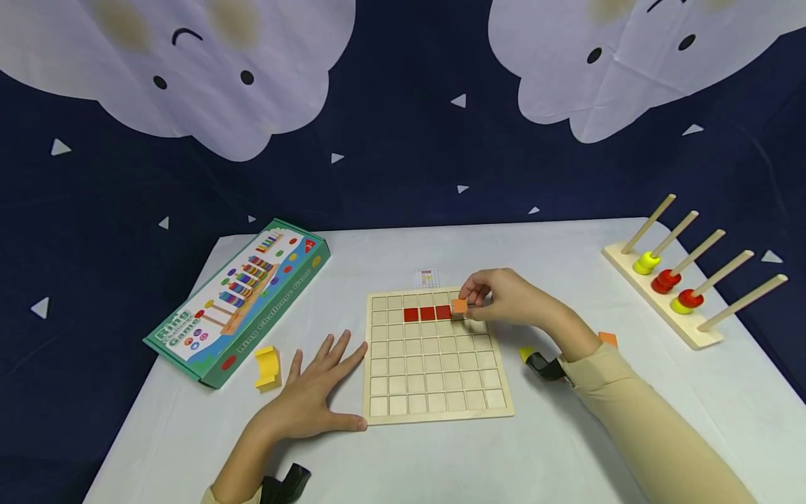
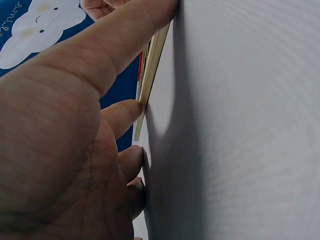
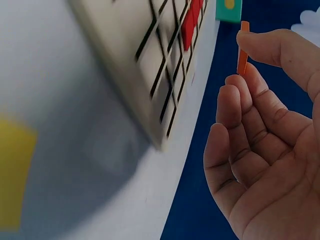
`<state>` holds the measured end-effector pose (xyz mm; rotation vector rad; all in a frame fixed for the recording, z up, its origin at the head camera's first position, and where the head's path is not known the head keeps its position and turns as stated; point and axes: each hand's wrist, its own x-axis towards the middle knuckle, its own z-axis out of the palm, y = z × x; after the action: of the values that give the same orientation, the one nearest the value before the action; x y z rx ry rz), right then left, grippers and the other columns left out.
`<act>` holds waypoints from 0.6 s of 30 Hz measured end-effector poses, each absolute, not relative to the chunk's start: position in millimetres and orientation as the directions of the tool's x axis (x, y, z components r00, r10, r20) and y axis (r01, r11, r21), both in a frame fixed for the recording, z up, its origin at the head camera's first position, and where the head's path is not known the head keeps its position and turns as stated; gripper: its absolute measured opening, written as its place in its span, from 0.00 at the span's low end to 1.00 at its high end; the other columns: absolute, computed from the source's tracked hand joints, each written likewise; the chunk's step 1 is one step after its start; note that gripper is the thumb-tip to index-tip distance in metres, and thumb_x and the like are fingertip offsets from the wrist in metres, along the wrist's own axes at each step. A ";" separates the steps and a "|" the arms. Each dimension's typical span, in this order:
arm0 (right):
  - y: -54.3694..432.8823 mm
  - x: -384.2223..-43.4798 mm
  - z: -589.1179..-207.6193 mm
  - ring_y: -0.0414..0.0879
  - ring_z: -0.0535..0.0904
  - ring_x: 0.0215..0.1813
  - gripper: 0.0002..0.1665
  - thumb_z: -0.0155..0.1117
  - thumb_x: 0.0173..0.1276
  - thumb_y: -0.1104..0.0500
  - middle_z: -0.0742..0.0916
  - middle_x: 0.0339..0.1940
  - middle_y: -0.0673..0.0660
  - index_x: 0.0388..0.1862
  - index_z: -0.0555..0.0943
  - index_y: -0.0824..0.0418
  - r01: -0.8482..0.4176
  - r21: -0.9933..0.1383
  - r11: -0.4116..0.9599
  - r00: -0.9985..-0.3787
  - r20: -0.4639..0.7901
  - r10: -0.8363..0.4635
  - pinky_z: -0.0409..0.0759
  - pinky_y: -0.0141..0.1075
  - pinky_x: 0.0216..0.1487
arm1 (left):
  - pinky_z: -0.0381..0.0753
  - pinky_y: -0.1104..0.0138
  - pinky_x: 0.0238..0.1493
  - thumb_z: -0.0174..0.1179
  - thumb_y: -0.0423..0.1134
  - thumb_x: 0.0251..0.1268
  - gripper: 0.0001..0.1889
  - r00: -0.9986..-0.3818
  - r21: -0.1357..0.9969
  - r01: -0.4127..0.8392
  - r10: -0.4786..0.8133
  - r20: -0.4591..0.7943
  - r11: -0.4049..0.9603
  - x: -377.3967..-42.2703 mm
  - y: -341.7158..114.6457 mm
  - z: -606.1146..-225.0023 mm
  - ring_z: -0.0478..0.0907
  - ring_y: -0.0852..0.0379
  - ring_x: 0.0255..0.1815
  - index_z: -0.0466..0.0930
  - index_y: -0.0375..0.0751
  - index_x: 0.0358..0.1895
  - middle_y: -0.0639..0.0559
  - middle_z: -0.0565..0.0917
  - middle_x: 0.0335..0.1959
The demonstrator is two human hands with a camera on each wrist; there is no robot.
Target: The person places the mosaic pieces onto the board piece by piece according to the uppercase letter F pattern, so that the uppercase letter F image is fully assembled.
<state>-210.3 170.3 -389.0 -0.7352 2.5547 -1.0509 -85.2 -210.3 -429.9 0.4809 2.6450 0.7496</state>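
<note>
A wooden grid board (image 1: pixel 439 357) lies flat on the white table. Three red tiles (image 1: pixel 427 313) sit side by side in its second row. My right hand (image 1: pixel 506 297) pinches a thin orange square tile (image 1: pixel 460 306) between thumb and fingers, above the row just right of the reds. In the right wrist view, that orange tile (image 3: pixel 243 50) is seen edge-on under the thumb. My left hand (image 1: pixel 315 392) lies spread at the board's left side, with index fingertip and thumb tip right at its edge. The left wrist view shows the board's edge (image 2: pixel 155 62) beside the fingers.
A small printed card (image 1: pixel 427 278) lies behind the board. At the left are a green ring game box (image 1: pixel 242 301) and yellow pieces (image 1: pixel 268 368). A peg stand (image 1: pixel 667 297) with red and yellow rings is at right. Another orange piece (image 1: pixel 608 339) shows past the right wrist.
</note>
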 end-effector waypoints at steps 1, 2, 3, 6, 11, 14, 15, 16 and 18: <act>166.9 -209.4 -388.7 0.43 0.81 0.41 0.12 0.75 0.63 0.65 0.87 0.36 0.52 0.46 0.86 0.64 -0.352 -0.717 0.602 -0.826 -0.065 -0.560 0.83 0.30 0.42 | 0.25 0.22 0.79 0.80 0.69 0.47 0.62 -0.882 0.552 0.226 0.409 -0.235 0.803 -85.3 -210.4 -429.9 0.37 0.34 0.92 0.57 0.63 0.87 0.49 0.47 0.92; 163.6 -208.7 -388.6 0.43 0.81 0.41 0.12 0.75 0.63 0.65 0.87 0.36 0.52 0.46 0.86 0.64 -0.356 -0.717 0.600 -0.822 -0.065 -0.565 0.83 0.30 0.42 | 0.25 0.22 0.79 0.80 0.69 0.47 0.62 -0.882 0.551 0.227 0.409 -0.233 0.803 -85.3 -210.5 -430.0 0.37 0.34 0.92 0.57 0.63 0.87 0.49 0.47 0.92; 160.4 -208.1 -388.7 0.43 0.81 0.40 0.12 0.74 0.63 0.66 0.87 0.36 0.51 0.46 0.86 0.63 -0.358 -0.716 0.599 -0.820 -0.066 -0.569 0.83 0.30 0.43 | 0.26 0.22 0.79 0.80 0.69 0.48 0.61 -0.882 0.551 0.229 0.410 -0.232 0.802 -85.4 -210.7 -430.2 0.37 0.34 0.92 0.57 0.63 0.87 0.49 0.47 0.92; 151.3 -206.4 -388.7 0.43 0.81 0.39 0.12 0.74 0.63 0.66 0.87 0.35 0.51 0.45 0.86 0.64 -0.369 -0.721 0.586 -0.808 -0.064 -0.586 0.83 0.30 0.42 | 0.26 0.22 0.79 0.80 0.69 0.48 0.61 -0.882 0.550 0.232 0.412 -0.229 0.802 -85.5 -211.0 -430.8 0.37 0.34 0.92 0.57 0.64 0.87 0.49 0.47 0.92; 137.7 -204.9 -392.6 0.41 0.80 0.38 0.11 0.74 0.63 0.66 0.86 0.33 0.50 0.44 0.86 0.63 -0.381 -0.728 0.570 -0.786 -0.069 -0.614 0.82 0.30 0.41 | 0.26 0.22 0.79 0.80 0.69 0.48 0.62 -0.882 0.551 0.235 0.414 -0.226 0.800 -85.3 -211.3 -431.3 0.38 0.34 0.92 0.57 0.63 0.87 0.49 0.47 0.92; 130.5 -204.1 -394.8 0.40 0.80 0.38 0.10 0.74 0.63 0.66 0.86 0.33 0.50 0.44 0.86 0.63 -0.379 -0.731 0.568 -0.781 -0.077 -0.620 0.83 0.30 0.42 | 0.26 0.21 0.79 0.80 0.69 0.48 0.62 -0.882 0.551 0.235 0.414 -0.227 0.801 -85.3 -211.2 -431.3 0.38 0.34 0.92 0.57 0.63 0.87 0.49 0.47 0.92; 128.3 -203.8 -395.2 0.40 0.80 0.38 0.10 0.74 0.63 0.66 0.86 0.34 0.50 0.44 0.86 0.63 -0.380 -0.732 0.566 -0.778 -0.078 -0.623 0.83 0.30 0.42 | 0.26 0.21 0.79 0.80 0.69 0.48 0.62 -0.882 0.550 0.234 0.413 -0.227 0.802 -85.2 -211.2 -431.3 0.37 0.34 0.92 0.57 0.63 0.87 0.49 0.47 0.92; 126.2 -203.5 -395.7 0.40 0.80 0.38 0.10 0.74 0.63 0.66 0.86 0.34 0.50 0.44 0.86 0.64 -0.384 -0.731 0.564 -0.774 -0.078 -0.628 0.83 0.30 0.42 | 0.26 0.21 0.79 0.80 0.69 0.48 0.62 -0.882 0.549 0.234 0.413 -0.228 0.803 -85.3 -211.1 -431.3 0.37 0.34 0.92 0.57 0.63 0.87 0.49 0.47 0.92; 122.3 -203.2 -396.9 0.40 0.80 0.37 0.10 0.75 0.64 0.66 0.86 0.33 0.50 0.44 0.86 0.63 -0.383 -0.733 0.562 -0.767 -0.087 -0.636 0.83 0.29 0.42 | 0.26 0.21 0.78 0.80 0.69 0.47 0.62 -0.882 0.546 0.234 0.412 -0.228 0.804 -85.3 -211.0 -431.6 0.37 0.34 0.92 0.57 0.63 0.87 0.49 0.47 0.92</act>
<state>-203.2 122.3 -396.9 -0.8338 2.4578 -1.0321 -85.3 -211.0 -431.6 0.4905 2.6543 0.7409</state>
